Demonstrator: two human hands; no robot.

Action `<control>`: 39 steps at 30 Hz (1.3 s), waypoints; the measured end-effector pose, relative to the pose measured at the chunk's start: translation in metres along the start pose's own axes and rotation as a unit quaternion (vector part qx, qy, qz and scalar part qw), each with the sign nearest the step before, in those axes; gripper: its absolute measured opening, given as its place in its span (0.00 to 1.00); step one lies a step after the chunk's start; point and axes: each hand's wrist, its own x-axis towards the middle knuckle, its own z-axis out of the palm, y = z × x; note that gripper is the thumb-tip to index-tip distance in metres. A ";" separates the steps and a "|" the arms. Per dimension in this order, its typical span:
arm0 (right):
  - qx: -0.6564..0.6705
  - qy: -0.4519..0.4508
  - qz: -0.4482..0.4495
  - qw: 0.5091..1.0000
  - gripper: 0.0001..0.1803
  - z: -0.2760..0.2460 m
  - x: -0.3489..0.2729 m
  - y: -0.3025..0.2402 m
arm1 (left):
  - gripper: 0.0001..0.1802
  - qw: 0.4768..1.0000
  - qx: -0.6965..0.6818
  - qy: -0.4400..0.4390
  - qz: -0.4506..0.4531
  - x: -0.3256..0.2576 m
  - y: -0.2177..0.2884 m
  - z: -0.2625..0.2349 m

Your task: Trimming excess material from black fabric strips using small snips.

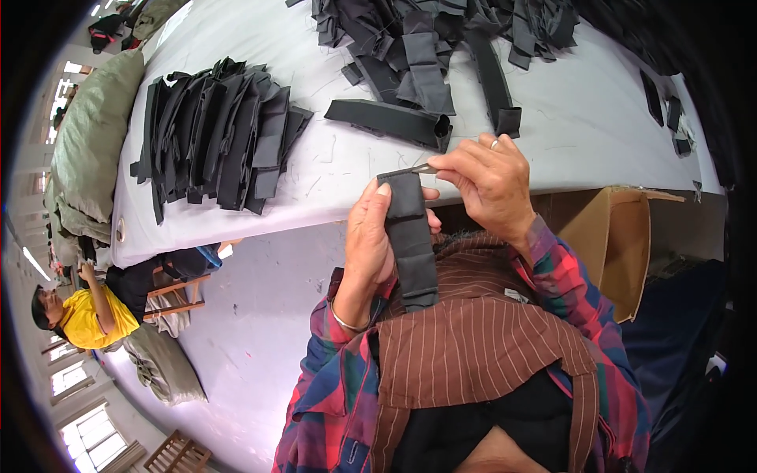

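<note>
My left hand [367, 232] grips a dark grey fabric strip [413, 248], thumb on its front and fingers behind it. The strip hangs down over my apron [473, 339], with crosswise creases or seams along it. At its upper right corner my right hand [490, 183] is closed in a pinch. A thin, narrow thing [423, 168] sticks out from those fingers and meets the strip's top edge; its kind is too small to make out. Just beyond my hands, a folded dark strip [386, 122] and a longer strip [493, 83] lie on the white table [331, 189].
A row of stacked dark strips [217, 138] stands at the left of the table, a loose heap [394, 39] at the far side. Thread ends litter the surface. A cardboard box [623, 252] is below the table edge at right. A person in yellow [98, 319] sits at far left near stuffed sacks [95, 134].
</note>
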 end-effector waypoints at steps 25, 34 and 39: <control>0.064 0.020 0.026 0.997 0.07 0.005 0.005 -0.006 | 0.20 1.000 -0.007 -0.005 -0.010 0.003 -0.002 0.000; 0.187 -0.012 0.154 0.970 0.10 0.016 0.004 -0.004 | 0.23 0.997 -0.063 0.024 -0.033 0.004 -0.003 -0.006; 0.171 -0.075 0.043 0.981 0.15 0.018 0.005 -0.018 | 0.26 0.983 -0.177 0.012 -0.054 0.011 -0.013 -0.023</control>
